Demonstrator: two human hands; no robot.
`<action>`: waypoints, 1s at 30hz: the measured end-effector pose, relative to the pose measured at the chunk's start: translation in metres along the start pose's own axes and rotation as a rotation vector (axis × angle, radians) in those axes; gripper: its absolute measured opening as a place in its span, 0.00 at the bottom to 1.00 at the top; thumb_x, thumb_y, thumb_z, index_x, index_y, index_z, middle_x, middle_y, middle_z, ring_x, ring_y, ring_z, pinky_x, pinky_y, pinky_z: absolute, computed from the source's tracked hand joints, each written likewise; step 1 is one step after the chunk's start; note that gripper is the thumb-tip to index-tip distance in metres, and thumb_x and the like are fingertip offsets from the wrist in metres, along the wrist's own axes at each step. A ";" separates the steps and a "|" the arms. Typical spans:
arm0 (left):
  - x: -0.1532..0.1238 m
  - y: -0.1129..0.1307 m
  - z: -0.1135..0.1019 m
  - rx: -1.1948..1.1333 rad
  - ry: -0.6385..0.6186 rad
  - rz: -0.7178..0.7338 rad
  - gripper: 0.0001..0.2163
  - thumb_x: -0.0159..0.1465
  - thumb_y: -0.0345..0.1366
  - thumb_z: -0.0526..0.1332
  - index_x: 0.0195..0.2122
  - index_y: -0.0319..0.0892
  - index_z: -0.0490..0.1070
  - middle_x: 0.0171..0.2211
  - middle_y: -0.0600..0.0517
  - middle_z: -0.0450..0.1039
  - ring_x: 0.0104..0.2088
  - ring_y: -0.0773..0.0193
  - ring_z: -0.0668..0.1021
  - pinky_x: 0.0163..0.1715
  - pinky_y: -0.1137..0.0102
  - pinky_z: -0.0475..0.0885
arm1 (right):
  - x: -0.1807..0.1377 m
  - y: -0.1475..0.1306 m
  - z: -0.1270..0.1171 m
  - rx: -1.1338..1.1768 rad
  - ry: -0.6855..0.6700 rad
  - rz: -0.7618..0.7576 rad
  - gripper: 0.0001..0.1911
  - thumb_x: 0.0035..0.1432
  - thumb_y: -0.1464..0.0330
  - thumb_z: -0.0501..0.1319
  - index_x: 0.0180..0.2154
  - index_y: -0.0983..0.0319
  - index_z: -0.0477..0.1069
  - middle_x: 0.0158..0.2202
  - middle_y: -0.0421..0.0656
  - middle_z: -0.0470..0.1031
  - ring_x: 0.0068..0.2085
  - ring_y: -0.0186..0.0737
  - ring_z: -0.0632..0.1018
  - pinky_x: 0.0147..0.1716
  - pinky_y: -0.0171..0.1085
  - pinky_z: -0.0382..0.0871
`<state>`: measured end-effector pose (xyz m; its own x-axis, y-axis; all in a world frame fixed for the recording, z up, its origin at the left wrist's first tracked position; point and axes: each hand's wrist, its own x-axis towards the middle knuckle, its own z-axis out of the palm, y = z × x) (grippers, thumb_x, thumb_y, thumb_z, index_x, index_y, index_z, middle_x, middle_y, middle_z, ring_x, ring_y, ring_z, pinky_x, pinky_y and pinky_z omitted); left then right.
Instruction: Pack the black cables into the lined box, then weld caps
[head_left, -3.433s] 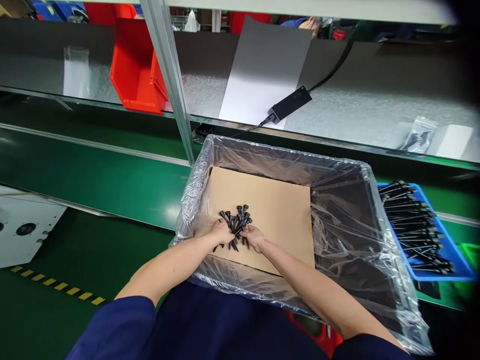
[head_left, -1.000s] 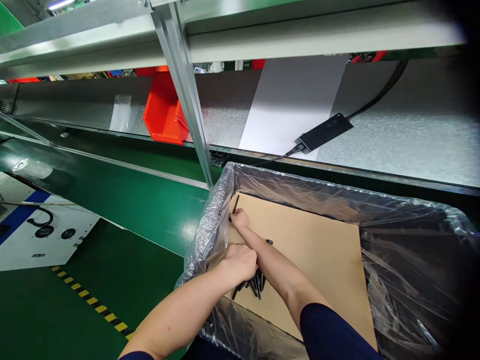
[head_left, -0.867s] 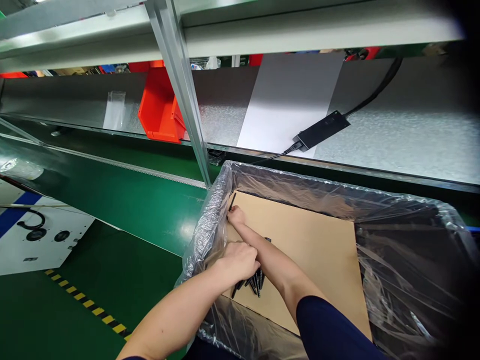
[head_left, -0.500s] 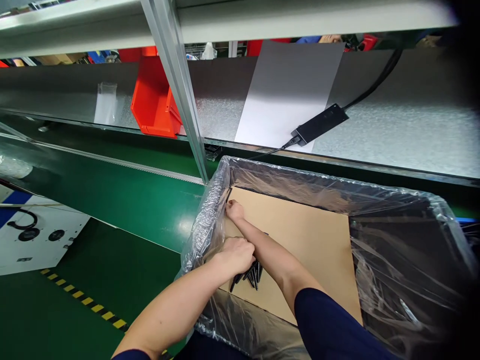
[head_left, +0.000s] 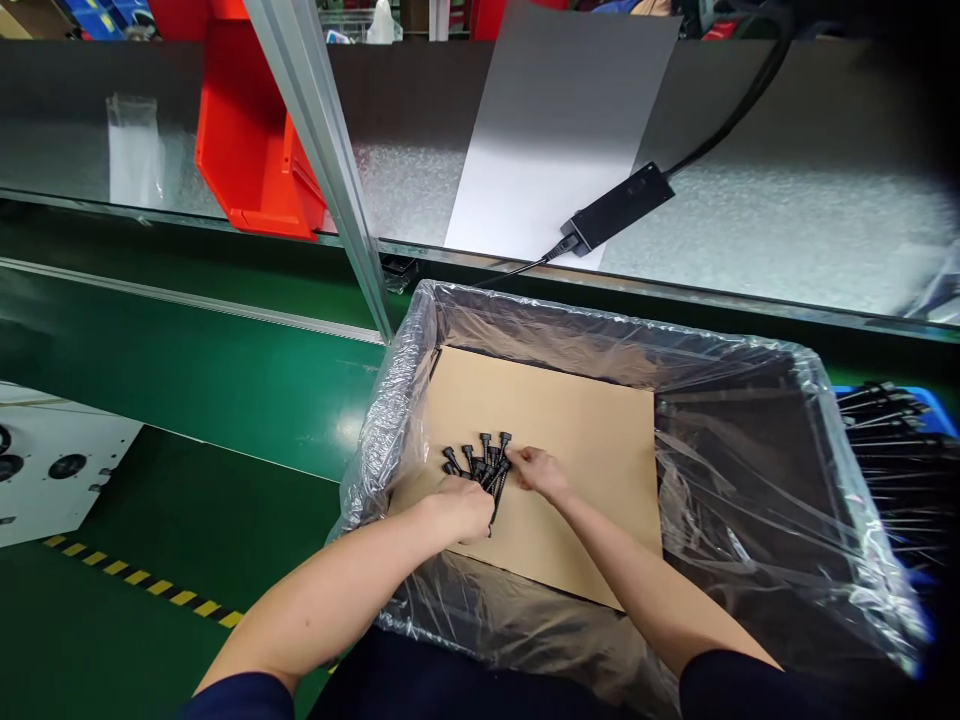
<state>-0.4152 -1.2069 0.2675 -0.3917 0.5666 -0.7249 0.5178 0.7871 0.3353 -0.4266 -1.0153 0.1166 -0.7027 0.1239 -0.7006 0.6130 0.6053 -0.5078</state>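
Note:
A bundle of black pins with round heads (head_left: 478, 462) fans out over a brown cardboard sheet (head_left: 577, 450) inside a bin lined with clear plastic (head_left: 420, 330). My left hand (head_left: 461, 505) is closed round the lower ends of the bundle. My right hand (head_left: 538, 470) pinches pins at the right side of the same bundle. Both hands hover just above the cardboard, near its left front part.
A blue tray of long black pins (head_left: 892, 440) sits to the right of the bin. Behind are a slanted metal post (head_left: 322, 150), a red bin (head_left: 247, 150), a white sheet (head_left: 555, 120), and a black power adapter with cable (head_left: 619, 205). A green conveyor (head_left: 187, 350) runs on the left.
My right hand has drawn back from the bin's far left corner to the bundle in my left hand. The view has tilted down and the bundle is lifted, its heads fanned out.

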 end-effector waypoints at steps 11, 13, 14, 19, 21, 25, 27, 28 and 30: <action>0.000 0.008 0.002 0.042 -0.064 0.061 0.16 0.61 0.39 0.56 0.44 0.37 0.76 0.42 0.38 0.78 0.44 0.51 0.79 0.40 0.64 0.73 | -0.002 -0.019 0.036 -0.188 0.083 -0.051 0.05 0.52 0.65 0.60 0.27 0.59 0.67 0.27 0.40 0.75 0.30 0.37 0.76 0.25 0.31 0.61; 0.001 0.007 0.002 0.049 -0.044 0.071 0.16 0.60 0.39 0.57 0.45 0.36 0.76 0.42 0.38 0.78 0.43 0.51 0.79 0.39 0.63 0.74 | 0.000 -0.020 0.035 -0.237 0.091 -0.088 0.07 0.51 0.63 0.62 0.27 0.59 0.67 0.27 0.41 0.75 0.31 0.38 0.76 0.26 0.31 0.62; 0.001 0.007 0.003 0.052 -0.038 0.075 0.16 0.60 0.39 0.57 0.45 0.36 0.75 0.42 0.37 0.78 0.44 0.51 0.79 0.39 0.63 0.74 | 0.002 -0.020 0.035 -0.260 0.079 -0.121 0.08 0.50 0.63 0.63 0.26 0.59 0.67 0.26 0.41 0.75 0.31 0.39 0.77 0.26 0.31 0.62; 0.003 0.008 0.005 0.035 -0.049 0.081 0.14 0.60 0.39 0.59 0.43 0.39 0.76 0.42 0.38 0.78 0.42 0.50 0.79 0.38 0.63 0.74 | 0.017 -0.023 0.014 -0.058 -0.029 -0.050 0.10 0.56 0.66 0.59 0.24 0.60 0.62 0.19 0.40 0.71 0.23 0.35 0.75 0.22 0.30 0.65; 0.004 0.008 0.003 0.027 -0.059 0.089 0.13 0.59 0.38 0.60 0.42 0.39 0.77 0.42 0.39 0.78 0.41 0.50 0.79 0.36 0.63 0.74 | 0.030 -0.039 -0.003 0.080 0.044 -0.022 0.10 0.57 0.68 0.59 0.25 0.60 0.61 0.18 0.39 0.70 0.21 0.34 0.74 0.21 0.30 0.67; 0.002 0.008 -0.003 0.010 -0.070 0.093 0.13 0.58 0.39 0.60 0.41 0.40 0.77 0.41 0.40 0.78 0.40 0.51 0.80 0.34 0.64 0.75 | 0.059 -0.101 -0.015 0.333 0.144 -0.141 0.10 0.57 0.70 0.61 0.27 0.61 0.61 0.20 0.38 0.70 0.20 0.33 0.74 0.21 0.30 0.70; 0.000 0.009 -0.006 0.020 -0.090 0.086 0.13 0.59 0.38 0.59 0.42 0.40 0.77 0.42 0.39 0.78 0.41 0.51 0.79 0.36 0.64 0.75 | 0.073 -0.137 -0.005 0.410 0.098 -0.127 0.10 0.57 0.70 0.62 0.28 0.61 0.61 0.20 0.39 0.69 0.20 0.33 0.74 0.21 0.31 0.72; -0.001 0.009 -0.007 0.028 -0.097 0.084 0.14 0.60 0.38 0.58 0.43 0.40 0.77 0.43 0.39 0.78 0.42 0.51 0.79 0.36 0.63 0.75 | 0.080 -0.152 0.003 0.421 0.074 -0.112 0.11 0.58 0.69 0.62 0.27 0.61 0.61 0.19 0.39 0.69 0.20 0.33 0.74 0.20 0.31 0.72; -0.002 0.010 -0.008 0.037 -0.093 0.090 0.15 0.60 0.39 0.58 0.45 0.39 0.76 0.44 0.37 0.77 0.43 0.49 0.79 0.37 0.62 0.75 | 0.094 -0.178 0.021 0.413 0.057 -0.091 0.11 0.58 0.69 0.62 0.27 0.61 0.61 0.18 0.38 0.68 0.19 0.33 0.74 0.20 0.32 0.72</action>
<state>-0.4158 -1.1983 0.2769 -0.2715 0.6082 -0.7459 0.5757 0.7237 0.3806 -0.5941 -1.1281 0.1303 -0.7723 0.1344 -0.6208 0.6326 0.2518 -0.7324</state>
